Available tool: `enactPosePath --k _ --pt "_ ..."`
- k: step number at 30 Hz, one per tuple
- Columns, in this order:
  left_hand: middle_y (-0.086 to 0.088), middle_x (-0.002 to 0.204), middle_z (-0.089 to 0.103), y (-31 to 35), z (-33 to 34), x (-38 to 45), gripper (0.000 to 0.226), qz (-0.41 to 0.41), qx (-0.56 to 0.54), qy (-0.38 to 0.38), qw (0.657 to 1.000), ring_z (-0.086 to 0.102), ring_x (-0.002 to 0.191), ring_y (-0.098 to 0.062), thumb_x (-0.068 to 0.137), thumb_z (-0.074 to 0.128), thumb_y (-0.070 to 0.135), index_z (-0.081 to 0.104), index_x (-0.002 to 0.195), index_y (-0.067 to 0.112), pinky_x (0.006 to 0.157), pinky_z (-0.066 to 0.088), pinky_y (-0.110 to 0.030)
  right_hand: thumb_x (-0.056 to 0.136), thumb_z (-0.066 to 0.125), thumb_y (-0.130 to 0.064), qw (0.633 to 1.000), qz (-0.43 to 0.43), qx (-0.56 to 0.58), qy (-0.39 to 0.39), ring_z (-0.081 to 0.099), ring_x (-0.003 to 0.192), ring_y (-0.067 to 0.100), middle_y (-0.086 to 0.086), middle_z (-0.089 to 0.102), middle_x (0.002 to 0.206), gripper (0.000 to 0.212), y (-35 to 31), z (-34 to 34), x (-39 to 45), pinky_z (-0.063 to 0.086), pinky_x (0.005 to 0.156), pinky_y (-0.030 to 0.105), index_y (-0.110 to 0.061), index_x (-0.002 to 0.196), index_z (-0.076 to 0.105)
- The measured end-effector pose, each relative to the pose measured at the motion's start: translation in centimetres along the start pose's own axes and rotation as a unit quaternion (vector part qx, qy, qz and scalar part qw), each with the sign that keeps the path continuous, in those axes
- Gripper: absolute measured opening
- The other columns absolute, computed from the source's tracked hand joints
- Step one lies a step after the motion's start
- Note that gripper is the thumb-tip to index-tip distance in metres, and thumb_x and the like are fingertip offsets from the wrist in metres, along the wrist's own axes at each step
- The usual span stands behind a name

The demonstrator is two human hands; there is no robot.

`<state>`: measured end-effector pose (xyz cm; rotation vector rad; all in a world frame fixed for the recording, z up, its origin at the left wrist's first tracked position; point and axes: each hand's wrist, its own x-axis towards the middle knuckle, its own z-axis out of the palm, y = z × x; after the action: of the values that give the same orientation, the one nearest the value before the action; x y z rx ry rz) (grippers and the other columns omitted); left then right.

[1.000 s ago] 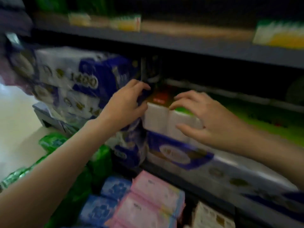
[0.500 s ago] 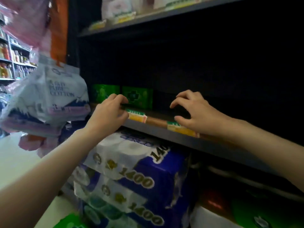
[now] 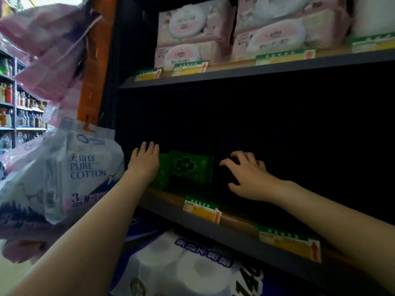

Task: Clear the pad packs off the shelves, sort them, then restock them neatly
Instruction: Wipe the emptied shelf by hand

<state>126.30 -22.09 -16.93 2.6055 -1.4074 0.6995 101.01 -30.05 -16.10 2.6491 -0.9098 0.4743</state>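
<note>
Two green pad packs stand side by side at the left end of the dark middle shelf (image 3: 213,223). My left hand (image 3: 144,161) lies with straight fingers against the front of the left green pack (image 3: 162,175), covering most of it. The right green pack (image 3: 191,166) stands free between my hands. My right hand (image 3: 245,174) hovers inside the shelf to the right of that pack, fingers spread and slightly bent, holding nothing. The rest of this shelf is in deep shadow.
Pink wipe packs (image 3: 192,30) fill the shelf above. Blue and white toilet roll packs (image 3: 188,272) sit below. White "Pure Cotton" packs (image 3: 70,174) and pink packs (image 3: 47,50) hang at the left on the shelf's end. Price tags (image 3: 202,209) line the shelf edges.
The view rose from the lower shelves to the middle shelf. Both hands moved from the shelf's front edge into it, the left one onto the left green pack.
</note>
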Motion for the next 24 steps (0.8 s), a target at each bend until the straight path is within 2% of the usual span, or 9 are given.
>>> enactPosePath --k 3,5,8,14,16,17,20,22,24 --pt "-0.016 0.145 0.035 -0.2 1.1 2.3 0.054 -0.003 -0.049 -0.006 0.999 0.034 0.133 -0.031 0.096 0.047 0.013 0.026 0.145 0.006 0.106 0.033 -0.039 0.093 0.052 -0.028 1.0 0.005 -0.016 -0.007 0.008 0.139 0.031 0.006 0.009 0.152 0.063 -0.1 1.4 3.0 0.017 0.111 0.052 -0.027 0.146 0.018" --pt "-0.018 0.133 0.048 -0.5 1.2 3.0 0.049 0.005 -0.055 0.03 0.998 0.047 0.12 -0.032 0.095 0.047 0.006 0.033 0.142 0.008 0.092 0.043 -0.036 0.092 0.053 -0.028 1.0 0.01 -0.015 -0.024 0.01 0.139 0.031 0.007 0.01 0.153 0.067 0.2 2.5 5.4 0.017 0.111 0.053 -0.026 0.147 0.015" --pt "-0.017 0.122 0.055 -1.4 1.3 3.6 0.05 0.014 -0.032 0.075 0.997 0.055 0.108 -0.033 0.096 0.044 0.005 0.031 0.143 0.013 0.076 0.045 -0.033 0.093 0.053 -0.028 0.998 0.029 0.005 -0.051 0.011 0.14 0.031 0.007 0.012 0.155 0.073 0.5 4.6 9.2 0.016 0.111 0.053 -0.024 0.15 0.008" --pt "-0.013 0.109 0.06 -2.2 2.8 4.8 0.049 0.013 -0.03 0.115 0.993 0.058 0.098 -0.03 0.094 0.047 0.003 0.034 0.14 0.015 0.066 0.041 -0.031 0.095 0.049 -0.029 0.995 0.072 0.026 -0.06 0.01 0.142 0.029 0.002 0.009 0.158 0.074 0.7 6.9 16.4 0.013 0.112 0.054 -0.022 0.151 0.001" --pt "-0.012 0.111 0.059 -2.2 3.1 4.8 0.05 0.012 -0.03 0.125 0.992 0.057 0.101 -0.029 0.094 0.049 0.005 0.033 0.14 0.015 0.065 0.04 -0.029 0.096 0.047 -0.03 0.993 0.094 0.039 -0.061 0.016 0.142 0.029 0.005 0.015 0.157 0.067 0.7 7.4 18.4 0.016 0.112 0.052 -0.02 0.151 0.01" --pt "-0.011 0.114 0.059 -2.1 3.3 4.7 0.051 0.01 -0.035 0.126 0.991 0.056 0.103 -0.028 0.094 0.049 0.006 0.032 0.141 0.015 0.066 0.039 -0.029 0.096 0.047 -0.028 0.992 0.1 0.046 -0.064 0.024 0.138 0.029 0.008 0.024 0.153 0.06 0.4 7.8 19.1 0.021 0.11 0.05 -0.018 0.149 0.019" --pt "-0.011 0.118 0.056 -1.8 4.0 4.8 0.05 0.005 -0.049 0.136 0.99 0.053 0.108 -0.028 0.094 0.05 0.008 0.032 0.14 0.016 0.068 0.037 -0.029 0.095 0.046 -0.012 0.993 0.115 0.038 -0.011 0.047 0.12 0.029 0.014 0.05 0.13 0.032 -0.8 8.5 19.7 0.035 0.102 0.042 -0.011 0.127 0.05" --pt "-0.011 0.121 0.055 -1.8 3.9 4.7 0.052 -0.004 -0.049 0.138 0.989 0.051 0.11 -0.028 0.094 0.05 0.008 0.031 0.141 0.017 0.07 0.038 -0.029 0.091 0.049 -0.003 0.993 0.105 -0.017 0.048 0.046 0.12 0.03 0.016 0.054 0.122 0.024 -1.6 8.0 19.4 0.029 0.107 0.046 -0.008 0.113 0.058" --pt "-0.012 0.125 0.051 -1.5 3.5 4.4 0.058 -0.006 -0.04 0.128 0.991 0.05 0.114 -0.029 0.093 0.05 0.006 0.025 0.144 0.017 0.077 0.042 -0.03 0.088 0.055 -0.002 0.991 0.063 -0.1 0.067 0.034 0.131 0.031 0.017 0.053 0.126 0.024 -2.2 7.3 19.0 0.018 0.111 0.051 -0.008 0.11 0.061"
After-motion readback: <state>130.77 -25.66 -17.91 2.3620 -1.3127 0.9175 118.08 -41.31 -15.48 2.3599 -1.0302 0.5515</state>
